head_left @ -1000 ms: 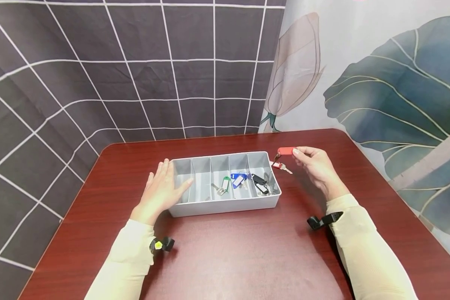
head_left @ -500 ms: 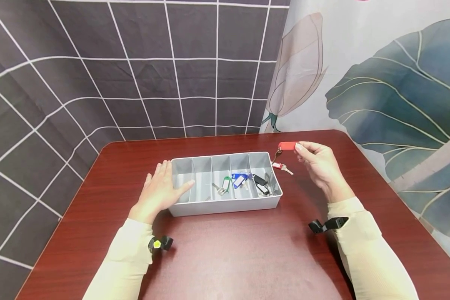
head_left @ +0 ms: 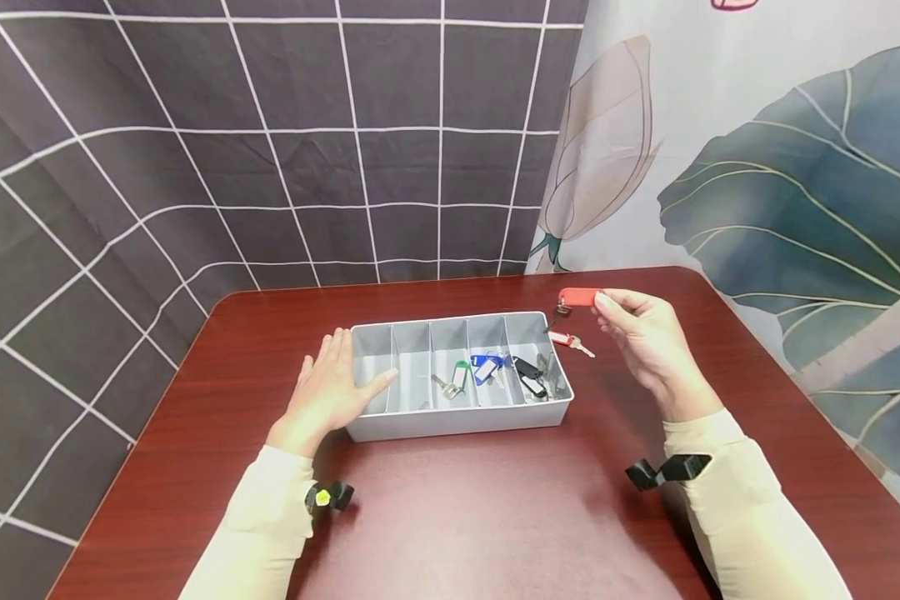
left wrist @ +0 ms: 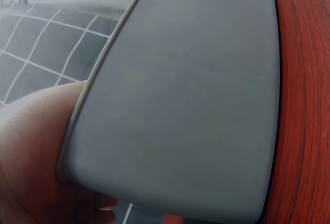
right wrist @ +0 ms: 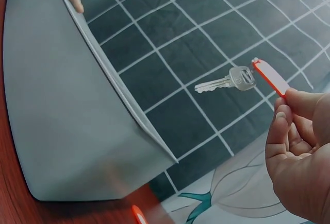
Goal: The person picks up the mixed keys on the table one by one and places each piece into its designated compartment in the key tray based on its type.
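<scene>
My right hand (head_left: 643, 346) pinches a red key tag (head_left: 579, 297) between thumb and fingers, just beyond the right end of a grey divided tray (head_left: 461, 423). A silver key (right wrist: 240, 79) dangles from that tag, pointing toward the tray in the right wrist view. Fingers straight, my left hand (head_left: 330, 387) rests against the tray's left end, its thumb lying over the rim. Inside are a green-tagged key (head_left: 459, 375), blue key tags (head_left: 486, 371) and, in the rightmost compartment, black key tags (head_left: 527, 368). The two leftmost compartments hold no tags.
On the reddish-brown table (head_left: 450, 508), another red-tagged key (head_left: 561, 338) lies beside the tray's right end. Dark gridded cloth (head_left: 397, 167) hangs behind the table, and a flower-printed curtain (head_left: 772, 225) hangs at the right.
My right hand has raised the red key tag slightly, and the hanging key has swung a little. The left hand stays at the tray, while the head view has shifted a bit.
</scene>
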Motion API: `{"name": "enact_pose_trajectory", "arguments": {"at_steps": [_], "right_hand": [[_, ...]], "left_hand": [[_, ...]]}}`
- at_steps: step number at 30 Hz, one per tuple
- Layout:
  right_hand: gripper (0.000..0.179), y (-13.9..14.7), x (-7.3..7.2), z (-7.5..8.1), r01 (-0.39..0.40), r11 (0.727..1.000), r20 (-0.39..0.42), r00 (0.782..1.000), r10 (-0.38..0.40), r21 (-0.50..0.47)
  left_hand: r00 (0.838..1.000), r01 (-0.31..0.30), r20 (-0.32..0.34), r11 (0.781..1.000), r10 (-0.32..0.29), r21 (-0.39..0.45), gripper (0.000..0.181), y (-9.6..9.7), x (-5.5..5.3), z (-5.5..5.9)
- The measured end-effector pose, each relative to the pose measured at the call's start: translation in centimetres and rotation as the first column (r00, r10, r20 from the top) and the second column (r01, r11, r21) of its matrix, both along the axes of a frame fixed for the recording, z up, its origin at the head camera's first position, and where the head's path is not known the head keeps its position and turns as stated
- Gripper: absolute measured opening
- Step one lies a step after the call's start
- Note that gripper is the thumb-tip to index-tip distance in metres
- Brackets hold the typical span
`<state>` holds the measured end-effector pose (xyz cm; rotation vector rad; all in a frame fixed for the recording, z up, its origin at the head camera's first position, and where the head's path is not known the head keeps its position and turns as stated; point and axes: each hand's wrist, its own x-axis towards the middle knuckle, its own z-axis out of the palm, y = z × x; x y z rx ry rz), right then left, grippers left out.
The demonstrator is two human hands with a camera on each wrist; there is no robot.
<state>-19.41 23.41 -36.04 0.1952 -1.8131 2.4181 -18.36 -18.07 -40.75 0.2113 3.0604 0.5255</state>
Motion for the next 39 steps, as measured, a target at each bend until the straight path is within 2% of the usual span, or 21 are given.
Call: {"name": "enact_pose_trajectory", "arguments": {"at_steps": [4, 17, 25, 33, 39], "right_hand": [[0.008, -0.8, 0.0, 0.3, -0.003, 1.0, 0.014, 1.0, 0.003, 0.0], [0.006, -4.8, -1.7, 2.4, -0.077, 0.989, 0.07, 0.995, 0.069, 0.129], [0.006, -7.0, -2.4, 2.9, -0.116, 0.978, 0.087, 0.991, 0.102, 0.174], [0.022, -9.0, -3.1, 4.1, -0.143, 0.965, 0.085, 0.988, 0.127, 0.22], [0.02, -11.0, -3.4, 4.9, -0.189, 0.96, 0.077, 0.981, 0.177, 0.206]], "left_hand": [[1.0, 0.001, 0.002, 1.0, -0.001, -0.005, 0.117, -0.2, 0.0, -0.1], [1.0, -0.002, -0.007, 1.0, 0.002, 0.004, 0.116, -0.2, 0.3, -0.2], [1.0, 0.004, -0.001, 1.0, -0.004, 0.004, 0.115, 0.0, 0.2, -0.2], [1.0, 0.004, -0.007, 1.0, -0.004, 0.011, 0.116, 0.2, -0.1, -0.2], [1.0, 0.0, -0.005, 1.0, 0.0, 0.014, 0.117, 0.2, -0.1, -0.3]]}}
